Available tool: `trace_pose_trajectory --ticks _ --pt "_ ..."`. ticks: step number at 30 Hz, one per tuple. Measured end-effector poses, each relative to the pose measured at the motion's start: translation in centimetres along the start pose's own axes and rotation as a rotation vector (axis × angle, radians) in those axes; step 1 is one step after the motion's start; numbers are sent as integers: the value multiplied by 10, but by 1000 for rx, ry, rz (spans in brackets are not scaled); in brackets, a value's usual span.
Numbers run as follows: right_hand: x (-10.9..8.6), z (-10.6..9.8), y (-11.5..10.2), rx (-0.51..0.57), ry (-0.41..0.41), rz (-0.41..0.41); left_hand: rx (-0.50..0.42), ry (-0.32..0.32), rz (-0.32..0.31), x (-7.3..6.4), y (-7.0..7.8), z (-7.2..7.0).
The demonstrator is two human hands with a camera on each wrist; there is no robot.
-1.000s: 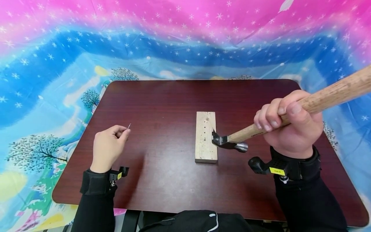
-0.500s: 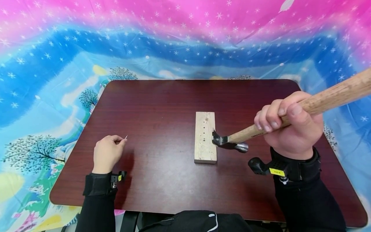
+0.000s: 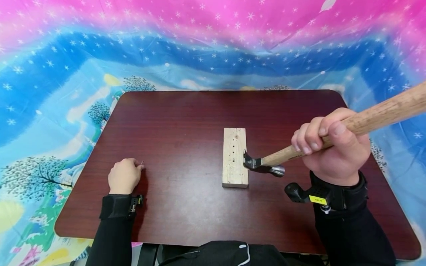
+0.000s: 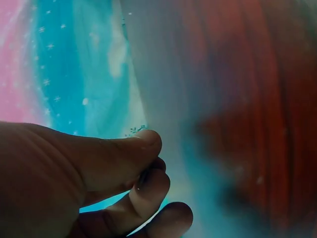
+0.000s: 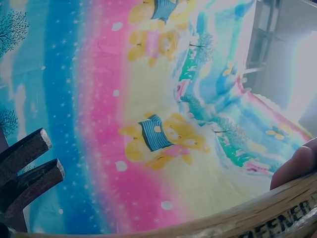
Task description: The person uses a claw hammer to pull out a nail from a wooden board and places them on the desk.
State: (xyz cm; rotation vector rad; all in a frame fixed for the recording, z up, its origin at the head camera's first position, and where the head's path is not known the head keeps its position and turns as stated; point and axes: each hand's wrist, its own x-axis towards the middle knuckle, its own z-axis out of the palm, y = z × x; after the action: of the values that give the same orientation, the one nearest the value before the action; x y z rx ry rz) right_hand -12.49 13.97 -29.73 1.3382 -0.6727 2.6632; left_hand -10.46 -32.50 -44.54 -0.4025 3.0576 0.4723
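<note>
My right hand [image 3: 336,146] grips a claw hammer [image 3: 279,157] partway along its wooden handle. The black head hangs low, its claw overlapping the right edge of a pale wooden block [image 3: 235,173] in the head view. Several small dark spots run in a line down the block's top. At the left of the table, my left hand [image 3: 124,176] pinches a small nail [image 3: 142,163] between thumb and fingers; only a bit of it shows. The left wrist view shows thumb [image 4: 143,141] and fingertips close together. In the right wrist view, the forked claw [image 5: 34,163] and lettered handle [image 5: 277,218] appear.
The dark red-brown table [image 3: 179,147] has rounded corners, and the block lies near its middle. A printed cloth [image 3: 206,48] in pink and blue hangs behind and beside it. The person's dark clothing [image 3: 219,253] is at the front edge.
My left hand has moved down toward the table's front and turned, so less of the nail shows. The right hand and hammer have stayed nearly still, the block too.
</note>
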Motion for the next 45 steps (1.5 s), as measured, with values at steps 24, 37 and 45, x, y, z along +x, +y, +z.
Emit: trace_pose_trajectory --ticks 24,37,45 --pt "-3 -3 1 -2 -26 15 130 -47 -9 12 10 2" --pt "-3 -2 -2 -3 -29 4 99 -85 -30 14 9 -2" --pt "-7 -2 -3 -50 -3 -5 101 -99 -37 14 11 -5"
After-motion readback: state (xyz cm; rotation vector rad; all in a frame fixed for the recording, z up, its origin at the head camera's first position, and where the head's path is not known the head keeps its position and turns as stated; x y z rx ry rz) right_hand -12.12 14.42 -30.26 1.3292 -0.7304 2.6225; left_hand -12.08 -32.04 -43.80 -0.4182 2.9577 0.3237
